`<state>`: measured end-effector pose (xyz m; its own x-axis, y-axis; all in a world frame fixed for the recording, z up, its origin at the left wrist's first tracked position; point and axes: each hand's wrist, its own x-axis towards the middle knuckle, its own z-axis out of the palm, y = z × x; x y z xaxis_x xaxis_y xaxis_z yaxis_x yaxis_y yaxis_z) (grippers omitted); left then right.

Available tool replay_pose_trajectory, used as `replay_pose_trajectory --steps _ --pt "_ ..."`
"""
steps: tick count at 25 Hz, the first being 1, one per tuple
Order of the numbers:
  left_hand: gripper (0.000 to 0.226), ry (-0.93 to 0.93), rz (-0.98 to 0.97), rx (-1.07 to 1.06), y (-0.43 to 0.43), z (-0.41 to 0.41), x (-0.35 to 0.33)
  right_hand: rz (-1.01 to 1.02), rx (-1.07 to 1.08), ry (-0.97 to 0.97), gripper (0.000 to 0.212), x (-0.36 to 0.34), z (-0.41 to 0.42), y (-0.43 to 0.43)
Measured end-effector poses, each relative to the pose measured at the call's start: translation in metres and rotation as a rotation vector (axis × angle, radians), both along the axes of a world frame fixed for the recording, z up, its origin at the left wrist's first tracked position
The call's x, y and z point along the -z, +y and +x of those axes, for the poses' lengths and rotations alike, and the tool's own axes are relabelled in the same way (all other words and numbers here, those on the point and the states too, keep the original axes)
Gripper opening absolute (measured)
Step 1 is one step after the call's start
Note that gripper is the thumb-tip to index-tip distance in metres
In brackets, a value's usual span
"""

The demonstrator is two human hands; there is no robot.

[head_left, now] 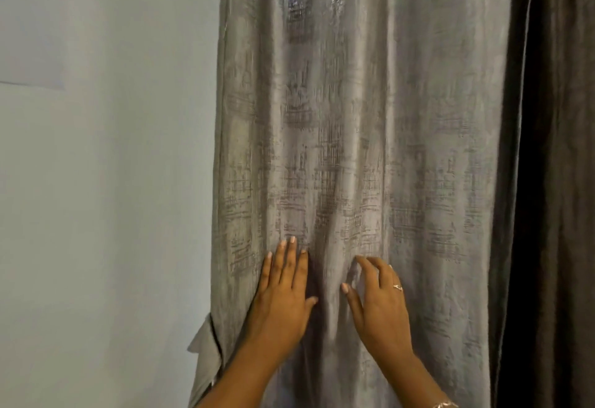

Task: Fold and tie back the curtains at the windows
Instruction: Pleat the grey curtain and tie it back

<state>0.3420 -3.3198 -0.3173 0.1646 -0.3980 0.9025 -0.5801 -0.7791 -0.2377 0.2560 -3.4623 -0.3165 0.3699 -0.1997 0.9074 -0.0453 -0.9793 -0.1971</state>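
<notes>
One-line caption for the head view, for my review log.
Person's left hand pressed flat on a hanging grey patterned curtain, right hand curved at a fold beside it.

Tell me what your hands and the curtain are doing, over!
Left hand flat on the grey curtain. Right hand fingers bent at a fold, pinch unclear. Curtain hanging spread, not yet gathered. Nothing seen in the way.

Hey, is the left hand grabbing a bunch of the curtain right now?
No, the left hand lies flat with straight fingers against the grey curtain, gripping nothing.
</notes>
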Motion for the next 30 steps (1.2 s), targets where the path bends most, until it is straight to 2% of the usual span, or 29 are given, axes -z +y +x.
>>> replay_pose_trajectory --steps 3,7,10,14,18,20,23,26,28,30 --pt "0.088 -0.085 0.033 -0.022 0.003 0.010 -0.043 -0.008 -0.043 -0.088 0.049 -0.035 0.016 -0.005" --pt "0.064 -0.175 -0.004 -0.078 0.000 0.013 -0.099 -0.025 -0.130 -0.151 0.054 -0.087 0.035 -0.017" --pt "0.063 -0.231 -0.019 -0.127 -0.004 0.014 -0.136 -0.056 -0.218 -0.204 0.059 -0.128 0.047 -0.024" --pt "0.065 -0.332 -0.004 -0.236 -0.003 0.015 -0.197 -0.034 -0.386 -0.275 0.076 -0.196 0.053 -0.024" --pt "0.060 -0.463 -0.039 -0.341 0.010 0.005 -0.263 -0.010 -0.439 -0.341 0.092 -0.279 0.039 -0.016" --pt "0.060 -0.523 -0.078 -0.375 0.020 -0.001 -0.290 -0.050 -0.361 -0.334 0.087 -0.315 0.033 -0.009" --pt "0.071 -0.577 -0.125 -0.455 0.029 -0.014 -0.326 -0.119 -0.244 -0.315 0.073 -0.365 0.025 -0.001" --pt "0.072 -0.597 -0.361 -0.470 0.049 -0.030 -0.357 -0.094 -0.285 -0.293 0.044 -0.409 0.016 0.008" --pt "0.072 -0.476 -0.578 -0.356 0.063 -0.044 -0.369 -0.088 -0.324 -0.273 0.031 -0.425 0.012 0.018" --pt "0.070 -0.264 -0.729 -0.201 0.073 -0.060 -0.376 -0.095 -0.372 -0.235 0.029 -0.431 0.008 0.033"
